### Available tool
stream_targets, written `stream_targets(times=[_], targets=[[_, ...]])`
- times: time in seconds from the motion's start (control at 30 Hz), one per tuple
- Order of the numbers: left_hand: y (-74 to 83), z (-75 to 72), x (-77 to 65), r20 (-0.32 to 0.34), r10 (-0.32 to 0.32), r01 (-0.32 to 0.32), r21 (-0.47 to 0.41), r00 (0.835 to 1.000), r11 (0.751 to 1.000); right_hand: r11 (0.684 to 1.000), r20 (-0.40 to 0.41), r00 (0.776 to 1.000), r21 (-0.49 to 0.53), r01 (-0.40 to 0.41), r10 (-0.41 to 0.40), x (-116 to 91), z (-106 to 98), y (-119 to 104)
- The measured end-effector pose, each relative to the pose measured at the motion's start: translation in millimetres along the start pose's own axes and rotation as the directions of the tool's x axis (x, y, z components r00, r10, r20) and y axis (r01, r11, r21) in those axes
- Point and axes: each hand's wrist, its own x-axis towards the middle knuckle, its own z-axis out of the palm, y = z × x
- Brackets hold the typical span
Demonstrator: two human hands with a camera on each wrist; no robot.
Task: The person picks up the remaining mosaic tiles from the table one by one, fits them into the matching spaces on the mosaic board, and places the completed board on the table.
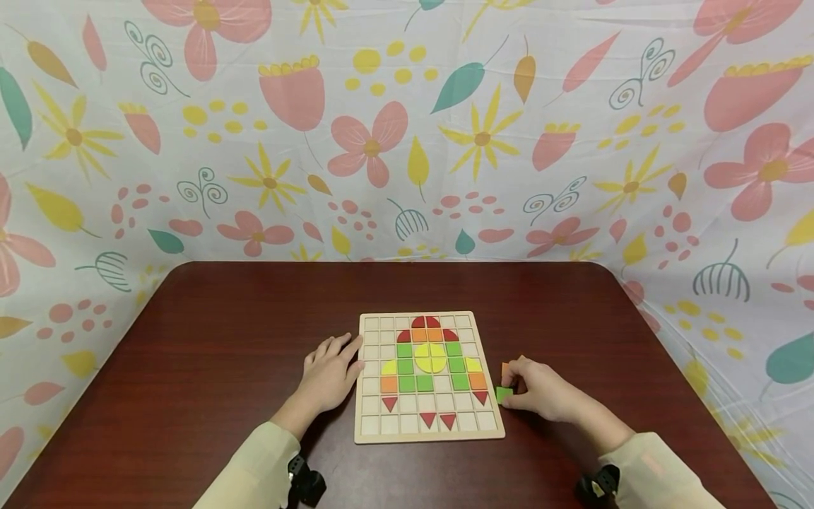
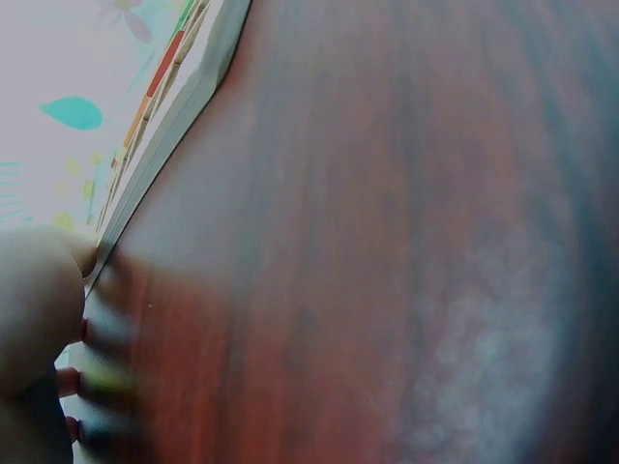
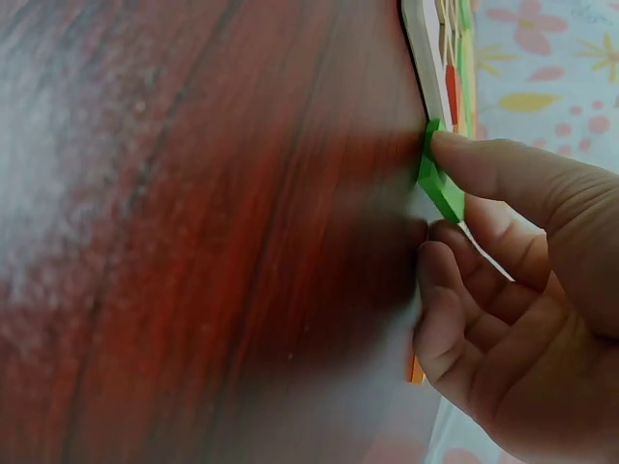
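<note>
On the table lies a square wooden grid board [image 1: 429, 438] filled in part with flat coloured tiles. My right hand [image 1: 543, 392] is just off the board's right side and pinches a green square tile [image 3: 443, 188] between thumb and fingers. In the head view this green tile sits close by the board's right rim. An orange tile [image 1: 505, 372] shows beside the same hand's fingers, partly hidden by them. My left hand [image 1: 328, 378] rests at the board's left edge, its fingers extended and the thumb at the rim.
Green, orange, red and yellow tiles form a symmetric figure around a yellow circle [image 1: 430, 358]; one grid cell [image 1: 441, 384] between the lower green tiles is bare. Red triangles [image 1: 428, 420] sit in the lower rows. The dark wooden table [image 1: 216, 353] meets a flower-patterned cloth [image 1: 407, 212] behind.
</note>
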Motion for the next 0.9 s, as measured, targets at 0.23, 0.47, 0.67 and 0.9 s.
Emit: stream_targets(times=[0.23,0.47,0.67,0.9], targets=[[-1.3,1.2,-0.2,-0.003,-0.002,0.002,-0.001,1.0,1.0,0.997,0.005,1.0,0.082,-0.007,0.007,1.4,-1.2,0.4],[-0.8,0.1,-0.6,-0.013,0.006,-0.006,0.001,1.0,1.0,0.957,0.007,0.998,0.282,-0.068,0.069,5.6,-5.3,3.1],[0.0,-1.1,-0.6,-0.01,0.006,-0.006,0.005,1.0,1.0,0.92,0.02,0.995,0.379,-0.098,0.098,9.5,-5.2,0.8],[-0.3,0.0,0.0,-0.012,0.006,-0.006,0.013,1.0,1.0,0.895,0.014,0.998,0.442,-0.058,0.057,16.0,0.6,-5.1]])
